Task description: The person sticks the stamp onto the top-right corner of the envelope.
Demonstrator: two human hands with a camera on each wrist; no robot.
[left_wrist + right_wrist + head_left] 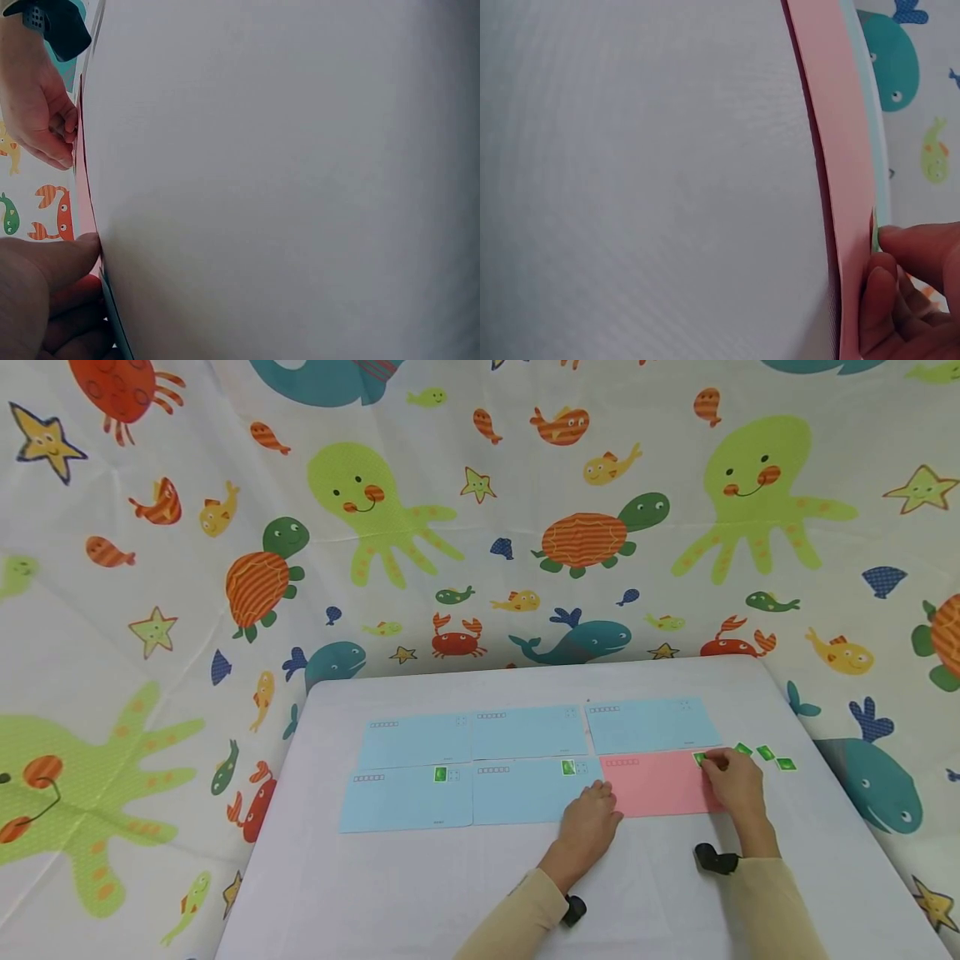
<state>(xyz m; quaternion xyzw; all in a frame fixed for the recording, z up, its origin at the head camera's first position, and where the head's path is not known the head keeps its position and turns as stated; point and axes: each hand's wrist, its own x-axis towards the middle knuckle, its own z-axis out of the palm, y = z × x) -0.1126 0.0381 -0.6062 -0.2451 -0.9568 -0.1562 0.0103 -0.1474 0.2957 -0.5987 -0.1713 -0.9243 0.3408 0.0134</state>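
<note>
A small green stamp (699, 758) is pinched by the fingers of the right hand (738, 783), at the upper right corner of a pink envelope (656, 787) lying lengthwise left to right on the desk (420, 893). The left hand (585, 825), farther from the stamp, rests at the envelope's left edge, fingers gripping nothing. Loose stamps (765, 752) lie toward the desk's right edge.

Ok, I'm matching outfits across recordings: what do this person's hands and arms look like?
The left hand and right hand are bare, without gloves. Beige sleeves cover the forearms. A small black device shows near each wrist; in the left wrist view, the right one looks blocky, with small dots.
</note>
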